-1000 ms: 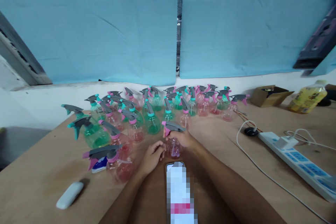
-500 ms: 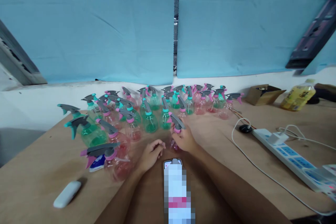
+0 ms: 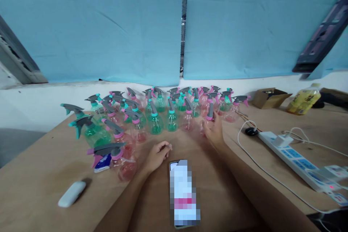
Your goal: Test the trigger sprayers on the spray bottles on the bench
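Right hand [image 3: 214, 132], at frame centre, grips one pink spray bottle [image 3: 208, 121] among the many crowded bottles, too packed to count; left hand [image 3: 157, 156] rests loosely curled, empty, beside one phone [image 3: 183, 195].

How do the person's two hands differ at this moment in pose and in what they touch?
The right hand reaches forward to the pink spray bottle at the edge of the cluster, fingers around it; the left hand rests near the phone, holding nothing. The right hand's fingers are spread on the bottle, while the left hand's are loosely curled. Both are bare and lie over the wooden table.
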Tool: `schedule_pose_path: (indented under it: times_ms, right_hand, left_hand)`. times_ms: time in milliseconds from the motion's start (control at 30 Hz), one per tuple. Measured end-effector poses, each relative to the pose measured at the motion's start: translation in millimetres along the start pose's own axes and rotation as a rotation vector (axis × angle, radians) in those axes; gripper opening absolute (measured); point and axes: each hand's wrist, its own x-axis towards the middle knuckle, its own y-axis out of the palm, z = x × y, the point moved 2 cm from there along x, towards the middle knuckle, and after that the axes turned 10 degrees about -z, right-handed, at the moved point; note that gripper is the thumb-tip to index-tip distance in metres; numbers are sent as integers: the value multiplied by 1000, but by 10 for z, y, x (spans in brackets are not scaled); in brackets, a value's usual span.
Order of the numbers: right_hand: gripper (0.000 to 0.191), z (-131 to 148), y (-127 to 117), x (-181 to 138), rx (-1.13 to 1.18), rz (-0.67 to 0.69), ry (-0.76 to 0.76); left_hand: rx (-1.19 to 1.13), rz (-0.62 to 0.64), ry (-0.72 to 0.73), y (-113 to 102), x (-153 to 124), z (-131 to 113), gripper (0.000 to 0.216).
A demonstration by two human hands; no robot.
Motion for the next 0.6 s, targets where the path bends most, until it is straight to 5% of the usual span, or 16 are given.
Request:
schedule_pose_path:
  times_ms: [100, 233, 400, 500, 600]
  right_hand:
    - [66, 6, 3, -17, -2, -15, 29]
    - [74, 142, -54, 25, -103, -225, 2]
    - [46, 805, -94, 153, 10, -369, -152]
    - [25, 1390, 30, 142, 157, -198, -271]
    - [5, 1923, 312, -10, 323, 231, -407]
  left_hand:
    - [-16, 0, -1, 5, -4, 5, 33]
    - [-21, 11, -2, 15, 0, 6, 32]
    - [-15, 10, 3, 2, -9, 7, 33]
    - [-5, 7, -4, -6, -21, 35, 33]
    - [-22, -86, 0, 32, 35, 41, 32]
